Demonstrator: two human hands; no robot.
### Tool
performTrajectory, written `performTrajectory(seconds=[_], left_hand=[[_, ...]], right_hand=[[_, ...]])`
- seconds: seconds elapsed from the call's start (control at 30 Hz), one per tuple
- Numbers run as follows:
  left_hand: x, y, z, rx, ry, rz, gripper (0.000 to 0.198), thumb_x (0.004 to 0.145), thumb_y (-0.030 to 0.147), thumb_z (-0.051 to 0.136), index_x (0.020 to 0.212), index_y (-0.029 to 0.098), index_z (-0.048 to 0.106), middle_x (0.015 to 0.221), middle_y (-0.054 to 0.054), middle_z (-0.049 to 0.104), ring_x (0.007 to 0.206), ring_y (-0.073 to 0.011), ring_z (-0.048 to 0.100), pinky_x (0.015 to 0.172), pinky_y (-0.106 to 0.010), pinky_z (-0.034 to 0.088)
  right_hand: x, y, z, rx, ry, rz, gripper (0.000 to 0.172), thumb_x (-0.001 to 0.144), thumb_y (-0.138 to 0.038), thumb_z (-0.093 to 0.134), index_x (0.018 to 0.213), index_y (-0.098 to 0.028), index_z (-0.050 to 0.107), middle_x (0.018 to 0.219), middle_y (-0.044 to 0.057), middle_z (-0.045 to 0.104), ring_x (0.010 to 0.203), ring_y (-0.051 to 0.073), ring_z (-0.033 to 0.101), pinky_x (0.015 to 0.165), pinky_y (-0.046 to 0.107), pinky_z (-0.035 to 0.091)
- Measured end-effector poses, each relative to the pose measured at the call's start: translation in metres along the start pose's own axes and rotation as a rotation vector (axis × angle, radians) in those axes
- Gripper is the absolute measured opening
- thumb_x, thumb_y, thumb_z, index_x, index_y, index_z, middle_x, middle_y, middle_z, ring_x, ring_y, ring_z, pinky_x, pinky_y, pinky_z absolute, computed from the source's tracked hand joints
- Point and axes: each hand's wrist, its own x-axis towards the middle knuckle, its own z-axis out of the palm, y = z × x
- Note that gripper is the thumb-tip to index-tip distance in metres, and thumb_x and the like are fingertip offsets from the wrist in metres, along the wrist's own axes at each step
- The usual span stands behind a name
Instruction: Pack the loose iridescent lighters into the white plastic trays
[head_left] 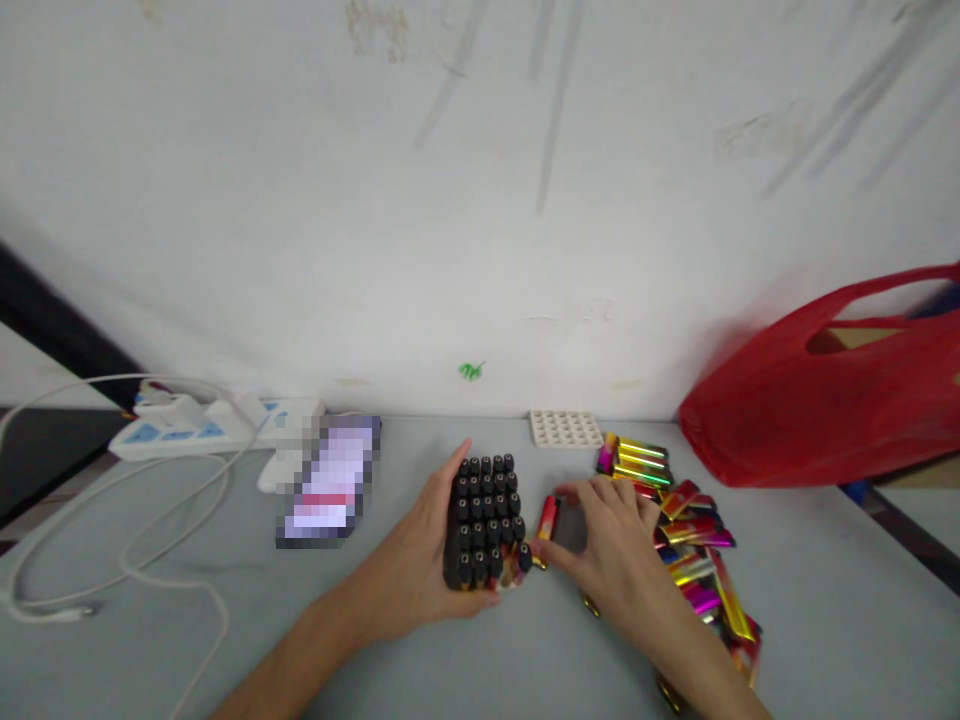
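Observation:
A block of several black-tipped tubes [486,515] stands upright on the grey table [225,640]. My left hand [424,555] cups its left side and near edge, fingers wrapped against it. Just right of the block, my right hand [611,545] pinches a red and yellow tube [548,520] between thumb and fingers. A heap of shiny multicoloured tubes [686,540] lies right behind and beside my right hand.
A white tray with holes [565,428] rests against the wall. A red plastic bag [832,400] fills the right side. On the left lie a phone [330,482], a white power strip [187,425] and loose white cables [135,540].

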Motion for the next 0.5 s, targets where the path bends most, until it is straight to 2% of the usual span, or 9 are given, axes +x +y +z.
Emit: performTrajectory(seconds=[0.2,0.4,0.5], left_hand=[[0.0,-0.003,0.0,0.029,0.005,-0.006,0.146,0.075,0.034,0.099,0.177,0.034,-0.005,0.174,-0.017,0.041,0.155,-0.0453,0.05,0.131,-0.066,0.041],[-0.002,-0.005,0.0,0.046,0.005,-0.005,0.145,0.076,0.032,0.098,0.177,0.034,-0.006,0.175,-0.018,0.038,0.156,-0.0454,0.048,0.13,-0.067,0.04],[-0.002,-0.003,0.0,0.042,0.018,-0.007,0.148,0.074,0.033,0.1,0.178,0.035,-0.005,0.176,-0.018,0.037,0.158,-0.0467,0.045,0.131,-0.069,0.038]], right_hand=[[0.003,-0.003,-0.001,0.056,-0.083,0.05,0.038,0.081,-0.048,0.097,0.106,-0.024,0.078,0.113,0.01,0.078,0.116,0.043,0.063,0.097,0.054,0.039],[0.007,-0.009,-0.012,0.172,-0.192,0.132,0.04,0.074,-0.037,0.101,0.104,-0.023,0.079,0.108,0.009,0.079,0.113,0.041,0.064,0.099,0.055,0.04],[0.006,-0.008,-0.013,0.244,-0.194,0.138,0.04,0.072,-0.032,0.1,0.103,-0.024,0.076,0.105,0.008,0.08,0.11,0.039,0.066,0.099,0.055,0.041]])
